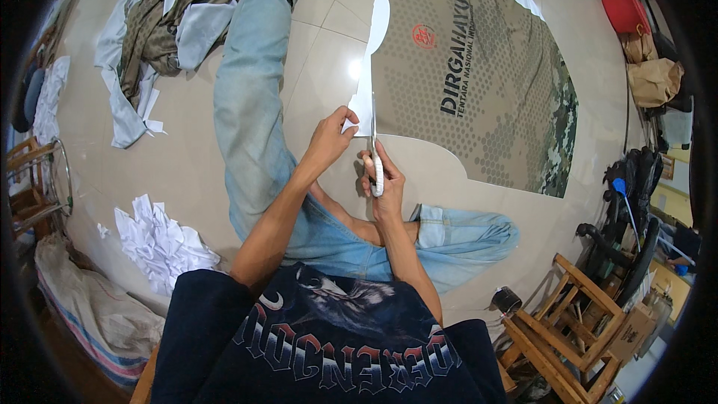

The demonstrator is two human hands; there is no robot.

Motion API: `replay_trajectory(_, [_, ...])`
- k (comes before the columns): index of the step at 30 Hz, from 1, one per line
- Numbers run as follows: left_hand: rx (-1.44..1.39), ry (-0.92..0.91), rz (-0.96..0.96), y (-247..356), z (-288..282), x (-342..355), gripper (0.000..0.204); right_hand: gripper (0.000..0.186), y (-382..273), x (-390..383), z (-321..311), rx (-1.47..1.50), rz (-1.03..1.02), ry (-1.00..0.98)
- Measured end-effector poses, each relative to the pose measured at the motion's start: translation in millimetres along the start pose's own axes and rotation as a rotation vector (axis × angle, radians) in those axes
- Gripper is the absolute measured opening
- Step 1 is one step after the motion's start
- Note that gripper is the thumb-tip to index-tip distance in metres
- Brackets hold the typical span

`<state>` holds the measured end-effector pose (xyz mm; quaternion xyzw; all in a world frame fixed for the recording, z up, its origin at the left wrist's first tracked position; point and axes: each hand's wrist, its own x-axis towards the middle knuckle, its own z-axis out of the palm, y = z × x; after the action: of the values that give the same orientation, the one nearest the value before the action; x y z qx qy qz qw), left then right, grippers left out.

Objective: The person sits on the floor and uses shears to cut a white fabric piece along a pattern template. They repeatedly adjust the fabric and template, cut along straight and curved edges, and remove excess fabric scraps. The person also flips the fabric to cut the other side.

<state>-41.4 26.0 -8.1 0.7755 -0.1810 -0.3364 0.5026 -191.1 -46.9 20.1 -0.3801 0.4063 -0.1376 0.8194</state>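
We have a flat olive-brown fabric panel with a dotted print, dark lettering and a camouflage edge spread on the glossy beige tiled floor, ahead of the person and slightly to the right. At its lower left corner, our right hand wraps around the white-bound handles of a pair of metal scissors, the blades lying along the panel's left edge. Our left hand, just left of that corner, pinches the narrow white fabric margin between thumb and fingers.

We judge the blades could stray into the olive print if our left grip tugs the margin sideways, or if the panel, which no hand pins down, slides on the smooth tiles. A fold caught beneath could be nicked as well. Our left fingertips sit close beside the blades, so a careless close or a slip could cut them.

We cannot make out how far the blades are parted, nor where the lower one runs. Some right fingers are hidden behind the handles. The panel's upper end runs up to the frame's top, and the dark clutter right of the panel is too jumbled to sort out.
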Motion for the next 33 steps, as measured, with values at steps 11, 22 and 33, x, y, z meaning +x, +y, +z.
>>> replay_trajectory(11, [0.026, 0.002, 0.004, 7, -3, -3, 0.016, 0.057, -11, 24, 9, -0.002, -0.025, -0.012])
replay_trajectory(22, [0.032, -0.016, 0.007, 12, -4, -4, 0.016, 0.058, -18, 46, 17, -0.013, -0.052, -0.032])
replay_trajectory(33, [0.029, -0.021, -0.012, 10, -2, -4, 0.016, 0.054, -30, 81, 26, -0.127, -0.043, -0.045])
